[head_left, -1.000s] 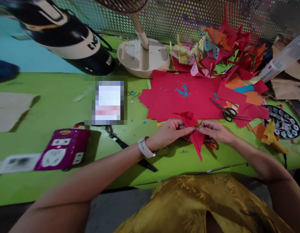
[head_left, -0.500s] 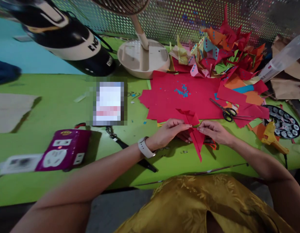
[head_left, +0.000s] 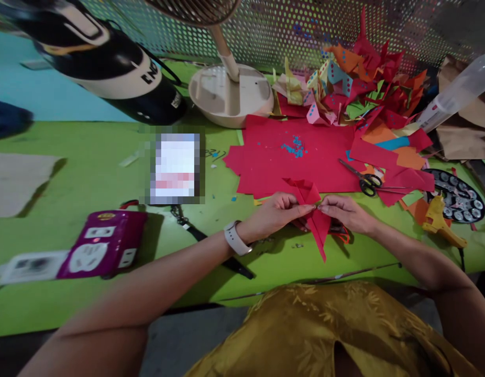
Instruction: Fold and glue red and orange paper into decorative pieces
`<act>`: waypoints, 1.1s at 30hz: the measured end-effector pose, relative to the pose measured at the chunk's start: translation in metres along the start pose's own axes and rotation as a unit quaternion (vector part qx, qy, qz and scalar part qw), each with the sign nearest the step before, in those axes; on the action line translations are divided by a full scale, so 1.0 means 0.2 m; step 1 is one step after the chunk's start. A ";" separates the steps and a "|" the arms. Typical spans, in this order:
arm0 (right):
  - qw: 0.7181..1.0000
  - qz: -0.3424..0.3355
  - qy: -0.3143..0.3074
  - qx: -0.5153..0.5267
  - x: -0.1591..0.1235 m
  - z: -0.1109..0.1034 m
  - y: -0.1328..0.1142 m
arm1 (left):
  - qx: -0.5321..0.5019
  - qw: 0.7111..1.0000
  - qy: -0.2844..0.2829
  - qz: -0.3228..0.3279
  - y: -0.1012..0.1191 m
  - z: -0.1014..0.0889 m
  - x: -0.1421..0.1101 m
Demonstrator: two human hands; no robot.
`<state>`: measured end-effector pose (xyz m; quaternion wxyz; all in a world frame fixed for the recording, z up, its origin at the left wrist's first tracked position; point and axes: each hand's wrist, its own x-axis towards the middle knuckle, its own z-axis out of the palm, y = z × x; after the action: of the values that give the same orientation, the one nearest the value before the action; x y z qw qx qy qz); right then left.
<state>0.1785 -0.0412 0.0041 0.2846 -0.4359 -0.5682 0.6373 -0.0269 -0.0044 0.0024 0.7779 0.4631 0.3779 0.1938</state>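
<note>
Between my hands is a folded red paper piece (head_left: pixel 319 230), its long point hanging down toward the table's front edge. My left hand (head_left: pixel 285 212) closes on it from the left, thumb stretched to its middle. From the right, the fingertips of my right hand (head_left: pixel 340 212) pinch at the same spot, almost touching the left thumb. Just behind lies a flat stack of red paper (head_left: pixel 274 157) with small blue paper dots (head_left: pixel 295 146) on it. Black-handled scissors (head_left: pixel 368 183) rest on its right edge. A dark item partly shows behind the folded piece.
Several folded paper shapes (head_left: pixel 337 84) are heaped at the back right. A yellow glue gun (head_left: pixel 437 217) lies right, beside a black tray of round gems (head_left: pixel 458 196). On the left are a purple power socket (head_left: pixel 105 243), a blurred-out phone (head_left: pixel 175 167), a fan base (head_left: pixel 230 99) and a large bottle (head_left: pixel 136 73).
My thumb and fingertips have come closer together at the middle of the folded red paper. My right hand has moved slightly left; the rest looks the same.
</note>
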 end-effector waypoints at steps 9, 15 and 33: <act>1.000 0.003 0.002 -0.031 0.01 0.02 -0.01 | 0.035 0.999 0.021 0.008 0.00 0.01 -0.01; 0.999 -0.008 -0.007 -0.047 0.01 0.02 0.00 | 0.078 0.996 0.031 0.024 -0.01 0.00 -0.01; 0.996 0.052 -0.067 0.021 -0.02 0.00 -0.03 | 0.086 0.996 -0.029 0.023 0.01 -0.05 0.01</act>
<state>0.1802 -0.0429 0.0101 0.2217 -0.4151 -0.5490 0.6907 -0.0331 0.0036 0.0016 0.7412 0.5419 0.3601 0.1649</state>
